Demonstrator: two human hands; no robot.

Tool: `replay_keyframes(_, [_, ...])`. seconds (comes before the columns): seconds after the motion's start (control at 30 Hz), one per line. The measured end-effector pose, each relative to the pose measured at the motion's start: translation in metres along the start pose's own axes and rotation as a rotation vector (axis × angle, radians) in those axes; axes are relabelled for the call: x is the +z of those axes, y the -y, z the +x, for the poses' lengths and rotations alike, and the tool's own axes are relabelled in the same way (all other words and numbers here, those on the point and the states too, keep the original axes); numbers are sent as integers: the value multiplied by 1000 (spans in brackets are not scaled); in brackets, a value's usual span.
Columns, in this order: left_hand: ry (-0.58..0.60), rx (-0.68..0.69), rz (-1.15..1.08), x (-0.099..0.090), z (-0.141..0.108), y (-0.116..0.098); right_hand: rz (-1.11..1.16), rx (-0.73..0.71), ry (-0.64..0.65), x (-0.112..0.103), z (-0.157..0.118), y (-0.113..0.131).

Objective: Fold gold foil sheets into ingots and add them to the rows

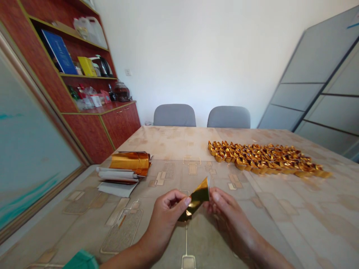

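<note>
Patterned tabletop (235, 231) below — left hand (172, 209) pinching folded gold foil (200, 194), right hand's (224, 205) fingers closed at its edge.

Straight beyond grip: open lane of tabletop (179, 144), reaching to grey chairs (174, 115) at far edge. Beyond-left: loose sheet stack (130, 164) blocks. Beyond-right: wide, low spread of gold folded pieces (263, 158) blocks. Directly right: bare surface, passable. Near-left: green object (81, 260) obstructs.

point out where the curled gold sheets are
In the head view, the curled gold sheets lie on the table's left side, beyond the left hand, beside pale grey sheets.
</note>
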State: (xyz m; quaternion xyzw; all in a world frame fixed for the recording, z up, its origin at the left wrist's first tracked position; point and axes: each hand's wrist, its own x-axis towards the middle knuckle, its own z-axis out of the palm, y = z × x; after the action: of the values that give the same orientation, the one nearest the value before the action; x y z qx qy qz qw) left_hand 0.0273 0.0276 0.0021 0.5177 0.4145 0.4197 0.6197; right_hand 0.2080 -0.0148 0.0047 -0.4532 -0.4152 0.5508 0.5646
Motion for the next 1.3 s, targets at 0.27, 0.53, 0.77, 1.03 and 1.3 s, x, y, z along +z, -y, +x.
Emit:
replay_keyframes(0.27, [124, -71, -42, 7, -4, 7, -59, -85, -42, 7, -1, -6])
replay_keyframes(0.53, [71, -133, -200, 8, -6, 6, -113, 2, 178, 13, -6, -16])
replay_keyframes(0.77, [78, -184, -252, 6, -4, -1, -269, -81, 143, 9, -7, -15])
replay_keyframes(1.03, [12, -206, -345, 6, -4, -4, -217, -56, 65, 8, -5, -20])
replay_keyframes(1.3, [-28, -338, -479, 0, 3, -2, -389, -242, 9, -4, -6, -15])
